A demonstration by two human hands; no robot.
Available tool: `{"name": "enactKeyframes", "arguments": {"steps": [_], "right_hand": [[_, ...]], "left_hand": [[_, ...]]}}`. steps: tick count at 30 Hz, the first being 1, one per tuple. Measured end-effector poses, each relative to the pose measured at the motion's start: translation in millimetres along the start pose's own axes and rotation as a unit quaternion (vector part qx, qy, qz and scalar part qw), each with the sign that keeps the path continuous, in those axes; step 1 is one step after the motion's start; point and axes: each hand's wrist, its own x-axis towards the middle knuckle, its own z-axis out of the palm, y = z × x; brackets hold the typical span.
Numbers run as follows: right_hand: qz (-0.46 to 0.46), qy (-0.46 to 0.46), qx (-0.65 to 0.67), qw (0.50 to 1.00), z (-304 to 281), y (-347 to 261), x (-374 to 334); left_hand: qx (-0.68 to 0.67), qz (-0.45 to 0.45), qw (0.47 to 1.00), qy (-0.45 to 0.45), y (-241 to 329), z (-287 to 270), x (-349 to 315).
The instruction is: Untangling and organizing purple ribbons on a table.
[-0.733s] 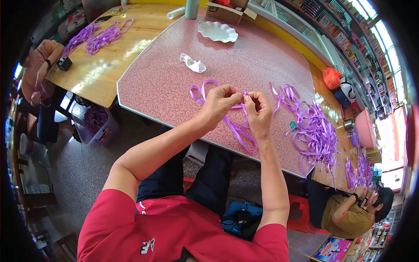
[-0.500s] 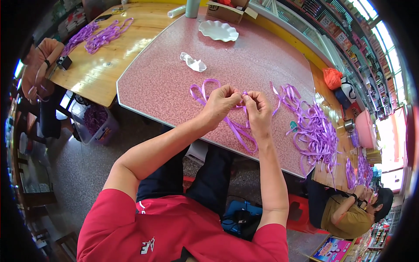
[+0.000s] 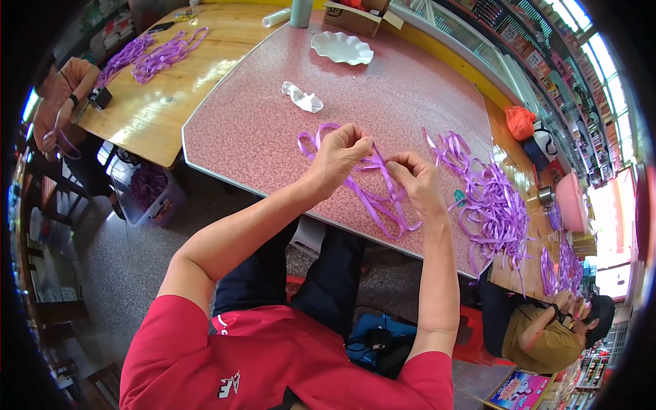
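Observation:
My left hand (image 3: pixel 339 156) is closed in a pinch on a purple ribbon (image 3: pixel 372 203), above the near part of the pink speckled table (image 3: pixel 246 130). Loops of this ribbon lie on the tabletop beneath and between my hands. A little to the right, my right hand (image 3: pixel 419 181) has thumb and forefinger pressed together at the same ribbon; its other fingers are curled. A strand runs from the left fingertips past the right ones. To the right of my right hand lies a large tangled heap of purple ribbons (image 3: pixel 495 205).
A crumpled white wrapper (image 3: pixel 302 98) and a white scalloped plate (image 3: pixel 342 48) lie farther back, near a grey-green cup (image 3: pixel 301 12) and a cardboard box (image 3: pixel 355 17). A small green item (image 3: pixel 459 197) sits beside the heap. People handle ribbons at left and right.
My hands have moved apart, the right one going right and slightly down. Between them the ribbon now shows more, with an end or loop lower down by the right wrist.

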Motion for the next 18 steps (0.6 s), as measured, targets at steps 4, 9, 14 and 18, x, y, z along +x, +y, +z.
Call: {"name": "enactKeyframes", "arguments": {"steps": [4, 9, 14, 18], "right_hand": [[-0.047, 0.026, 0.201, 0.978, 31.4, -16.8, 2.4], [0.000, -0.002, 0.279, 0.960, 30.8, -23.5, -1.1], [0.002, 0.033, 0.167, 0.985, 17.8, -12.2, -2.2], [-0.132, 0.091, -0.142, 0.977, 18.5, -20.3, -6.3]], "left_hand": [[0.116, 0.061, 0.991, -0.037, 2.4, 5.8, -5.7], [0.286, 0.232, 0.929, -0.011, 1.1, 4.2, 0.1], [0.188, 0.171, 0.966, -0.039, 0.7, 1.4, 0.6], [0.115, 0.056, 0.990, -0.056, 8.0, 0.0, 2.9]]}}
